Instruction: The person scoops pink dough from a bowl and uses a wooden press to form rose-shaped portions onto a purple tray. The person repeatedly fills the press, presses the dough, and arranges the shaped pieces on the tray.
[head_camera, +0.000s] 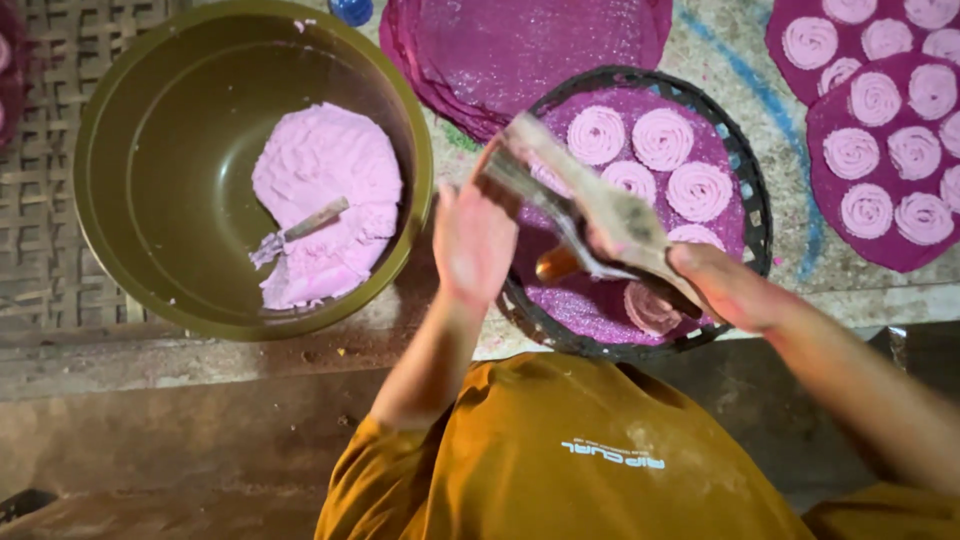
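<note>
My right hand (715, 285) grips a wooden dough press (600, 210) over a round black woven tray (752, 205). The press's two long handles slant up to the left. My left hand (470, 240) lies flat against the handle ends, fingers extended. The tray is lined with a purple sheet (585, 305) that carries several pink dough spirals (662, 138). One darker spiral (650, 308) sits just under the press.
A large olive bowl (100, 120) at the left holds pink dough (325, 175) with a stick (312, 220) lying in it. A stack of purple round sheets (540, 50) lies behind the tray. More spiral-covered sheets (880, 235) lie at the right. A woven mat (40, 220) is at the far left.
</note>
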